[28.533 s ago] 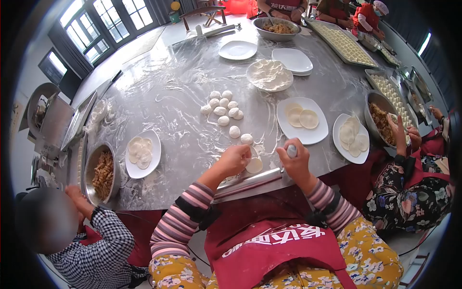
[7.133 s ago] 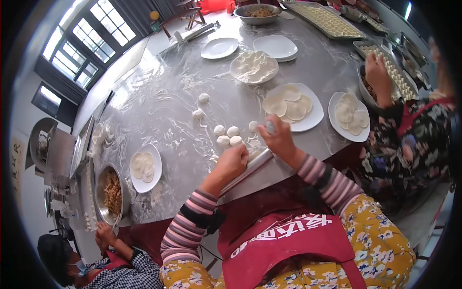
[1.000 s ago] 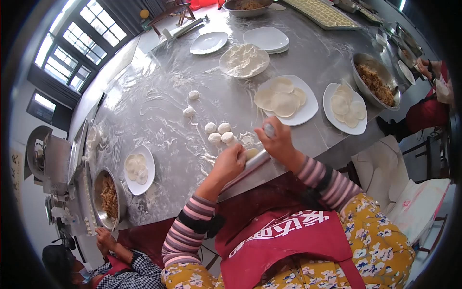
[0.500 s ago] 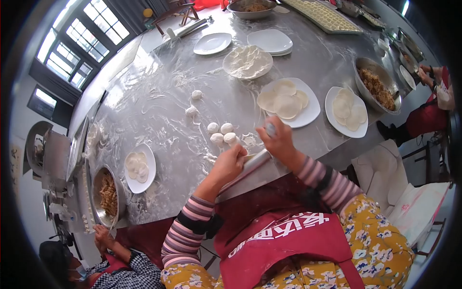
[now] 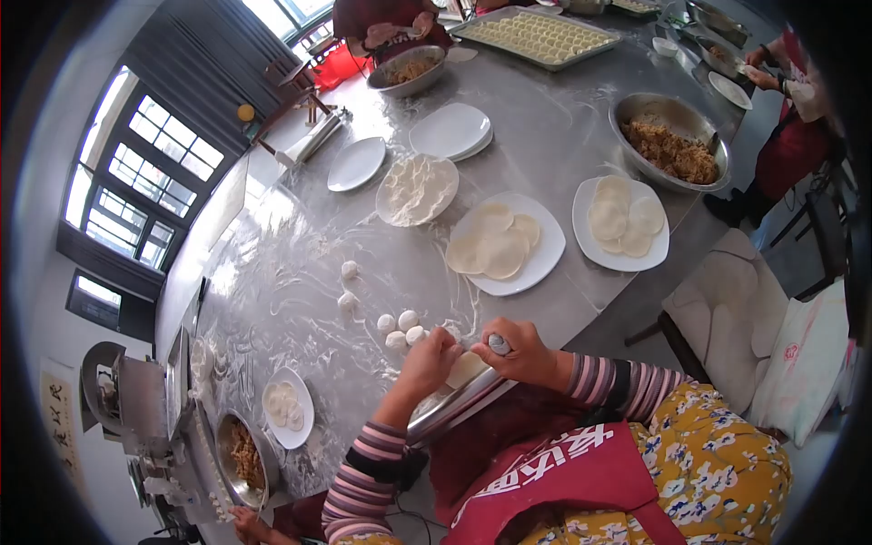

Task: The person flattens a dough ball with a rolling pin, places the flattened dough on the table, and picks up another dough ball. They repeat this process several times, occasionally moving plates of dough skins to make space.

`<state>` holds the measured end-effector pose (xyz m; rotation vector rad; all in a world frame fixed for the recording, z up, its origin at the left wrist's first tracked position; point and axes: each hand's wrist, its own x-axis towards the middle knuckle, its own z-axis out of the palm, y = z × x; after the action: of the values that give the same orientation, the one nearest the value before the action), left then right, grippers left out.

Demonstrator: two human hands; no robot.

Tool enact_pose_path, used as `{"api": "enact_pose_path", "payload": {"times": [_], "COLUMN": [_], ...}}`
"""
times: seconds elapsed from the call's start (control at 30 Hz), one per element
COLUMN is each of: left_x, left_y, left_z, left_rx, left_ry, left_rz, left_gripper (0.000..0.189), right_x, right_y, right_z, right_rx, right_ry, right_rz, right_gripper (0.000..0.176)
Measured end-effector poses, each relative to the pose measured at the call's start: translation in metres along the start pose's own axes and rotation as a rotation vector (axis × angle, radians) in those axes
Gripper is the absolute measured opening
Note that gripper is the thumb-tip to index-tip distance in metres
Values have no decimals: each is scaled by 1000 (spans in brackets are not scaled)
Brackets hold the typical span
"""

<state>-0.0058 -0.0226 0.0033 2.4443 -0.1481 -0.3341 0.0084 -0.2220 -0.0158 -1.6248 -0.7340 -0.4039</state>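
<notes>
At the table's near edge my right hand [image 5: 522, 352] is closed around a rolling pin, whose grey rounded end [image 5: 498, 344] pokes out of the fist. Most of the pin is hidden by my hands. Beside it, my left hand [image 5: 430, 365] pinches the rim of a pale, flattened dough wrapper [image 5: 466, 369] that lies between both hands. Just beyond my left hand sits a cluster of several floured dough balls [image 5: 396, 339], and two single dough balls [image 5: 349, 270] lie farther off. To the right, a white plate [image 5: 551, 256] bears overlapping round wrappers [image 5: 500, 250].
A second wrapper plate [image 5: 656, 256] and a steel bowl of filling [image 5: 672, 150] stand right. Beyond are a flour dish [image 5: 416, 189], white plates [image 5: 450, 130] and a tray of dumplings [image 5: 545, 36]. Left are another wrapper plate [image 5: 306, 427] and a filling bowl [image 5: 263, 454]. Co-workers stand around.
My view has turned, so the table's far end and another person now show. My right hand has come down close to my left hand, both still on the wrapper and pin.
</notes>
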Motion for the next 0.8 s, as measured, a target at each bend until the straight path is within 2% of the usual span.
{"api": "enact_pose_path", "payload": {"times": [0.13,0.17,0.27,0.37,0.4,0.47,0.5,0.57,0.63,0.7,0.73,0.8], "left_x": [-2,-3,-9,-12,-10,-2,6,31,57,75,75,67], "left_y": [12,11,8,8,5,0,1,20,44,67,69,61], "left_z": [-13,-11,-4,-2,-2,-6,-7,-10,-20,-33,-39,-58], "left_rx": [-62,-68,86,-82,-82,-383,-383,-467,-573,-973,-982,-792], "left_ry": [-134,-133,-83,17,22,-35,-31,-74,-37,1,5,206], "left_rz": [33,8,92,27,25,-49,-40,-70,-24,46,54,47], "left_gripper": [26,26,21,12,12,11,11,11,16,19,19,20], "right_x": [-9,-12,-16,-16,-16,-16,-17,-17,-16,-16,-17,-17], "right_y": [-6,-6,-9,-12,-15,-16,-15,-13,-13,-11,-11,-14], "right_z": [-5,-6,-10,-15,-17,-15,-13,-12,-11,-9,-10,-13], "right_rx": [15,33,66,50,25,-5,42,75,37,29,35,22], "right_ry": [19,6,-21,-57,-59,-56,-39,-33,-21,-17,-9,-24], "right_rz": [-89,-77,-95,-113,-118,-130,-100,-87,-46,-58,-54,-53], "right_gripper": [24,24,24,25,25,25,25,24,25,25,25,24]}}
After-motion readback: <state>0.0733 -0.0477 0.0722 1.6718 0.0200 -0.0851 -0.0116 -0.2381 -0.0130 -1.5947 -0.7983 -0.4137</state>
